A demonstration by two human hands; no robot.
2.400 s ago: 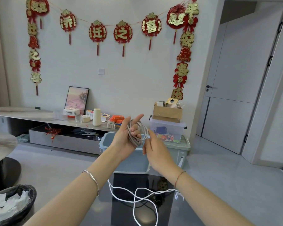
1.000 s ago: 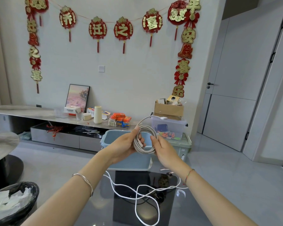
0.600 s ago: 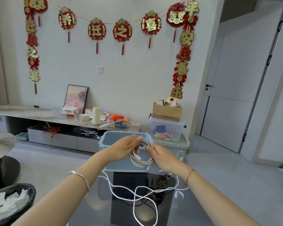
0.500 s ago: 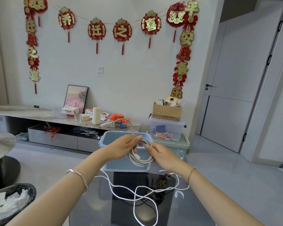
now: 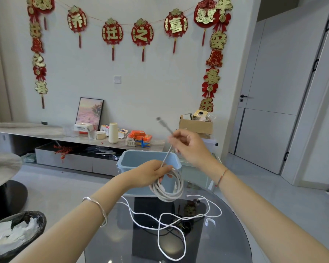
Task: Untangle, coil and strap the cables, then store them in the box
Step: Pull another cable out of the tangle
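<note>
Half a second before, both hands had met at the coil; now we saw them apart. The left hand [image 5: 146, 174] stayed low, fingers curled round the top of the grey cable coil [image 5: 167, 189], which hung from that grip in front of the blue box [image 5: 141, 158], lower than before. The right hand [image 5: 188, 147] had risen up and to the right, thumb and fingers pinching the cable's free end [image 5: 164, 127]. A straight run of cable now stretched from coil to pinch, where earlier it had arched loosely to the left, and the plug tip pointed up and left past the fingers. As for containers, at far left we noted a black-lined bin [image 5: 36, 219] holding crumpled white paper. The blue box stood open at the far end of the glass table [image 5: 226, 240], and we could make out only its inner walls. A loose white cable [image 5: 171, 221] sprawled on the table before it. Further right, behind the right hand, a cardboard box [image 5: 196, 127] held small items we could not identify
</note>
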